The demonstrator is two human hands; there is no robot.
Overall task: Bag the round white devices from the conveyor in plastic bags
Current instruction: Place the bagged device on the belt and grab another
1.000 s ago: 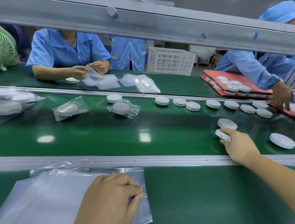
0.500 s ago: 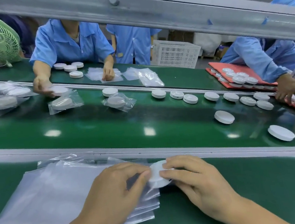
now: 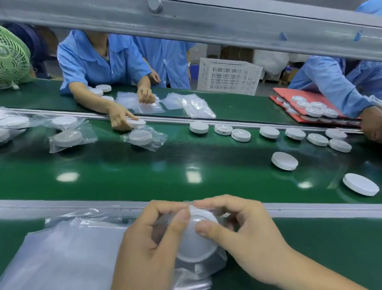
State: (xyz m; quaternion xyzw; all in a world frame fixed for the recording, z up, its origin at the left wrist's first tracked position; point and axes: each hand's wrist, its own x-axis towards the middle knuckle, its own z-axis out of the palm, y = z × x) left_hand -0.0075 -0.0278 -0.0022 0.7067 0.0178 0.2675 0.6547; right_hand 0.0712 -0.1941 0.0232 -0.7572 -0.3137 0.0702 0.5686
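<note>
Round white device (image 3: pixel 195 241) sits near centre, held just above the near surface and, as far as I can tell, partly inside a clear plastic bag (image 3: pixel 201 271). The left hand (image 3: pixel 146 252) grip is pinched on the bag film and the right hand (image 3: pixel 246 239) grip is clamped on the device's rim. Risks: the film looks slick, so a loose left pinch could let the mouth collapse and the device jam or drop; the bag also overlaps the stack of bags (image 3: pixel 57 267), so a spare could drag along.

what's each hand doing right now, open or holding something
Left hand: closed, pinching the clear plastic bag at its mouth.
Right hand: closed, thumb and fingers gripping the round white device sitting in that bag.
</note>
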